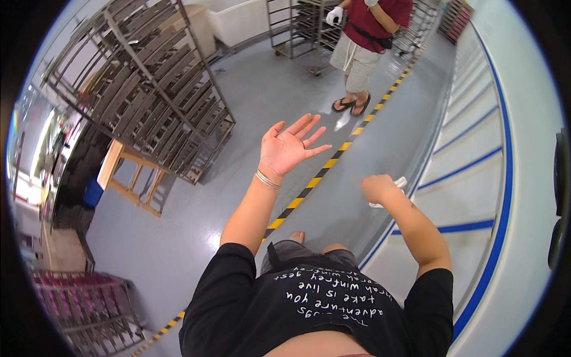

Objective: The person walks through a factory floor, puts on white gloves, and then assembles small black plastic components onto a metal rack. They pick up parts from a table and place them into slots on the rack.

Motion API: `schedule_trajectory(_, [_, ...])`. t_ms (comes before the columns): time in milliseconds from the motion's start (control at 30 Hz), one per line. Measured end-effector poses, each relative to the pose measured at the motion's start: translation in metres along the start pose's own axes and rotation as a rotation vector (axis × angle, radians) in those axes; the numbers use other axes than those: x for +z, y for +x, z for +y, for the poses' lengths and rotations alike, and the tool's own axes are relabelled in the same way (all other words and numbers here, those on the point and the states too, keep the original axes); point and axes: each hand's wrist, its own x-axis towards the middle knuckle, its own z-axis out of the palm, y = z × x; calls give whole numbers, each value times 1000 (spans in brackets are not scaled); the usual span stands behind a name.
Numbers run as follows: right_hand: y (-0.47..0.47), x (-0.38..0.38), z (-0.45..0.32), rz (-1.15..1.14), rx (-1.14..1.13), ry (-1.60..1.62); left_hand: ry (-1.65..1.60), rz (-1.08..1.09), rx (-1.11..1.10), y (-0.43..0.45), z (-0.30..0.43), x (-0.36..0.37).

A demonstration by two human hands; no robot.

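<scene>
My left hand [287, 145] is raised in front of me, palm up with the fingers spread, and nothing lies in it. Thin metal bangles [267, 179] circle that wrist. To the right, my right hand [379, 189] is closed in a fist around a white cloth item [400, 182]. Parts of the white item stick out beyond the fist, and the rest is hidden by the hand. It could be a glove, but I cannot tell. Both hands are in the air, apart from each other, above the grey floor [241, 89].
Tall metal rack trolleys [147, 89] stand on the left and at the back. A wooden frame [134, 178] is beside the near rack. Yellow-black tape [328, 163] crosses the floor. A person [366, 40] with white gloves stands ahead. A white wall with blue stripes [464, 165] runs along the right.
</scene>
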Motion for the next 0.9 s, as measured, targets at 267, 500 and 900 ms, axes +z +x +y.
schedule_trajectory(267, [92, 18, 135, 226, -161, 285, 306, 72, 76, 33, -13, -48])
schedule_trajectory(500, [114, 35, 255, 150, -177, 328, 711, 274, -112, 128, -66, -39])
schedule_trajectory(900, [273, 16, 390, -68, -204, 311, 1039, 468, -181, 307, -6, -139])
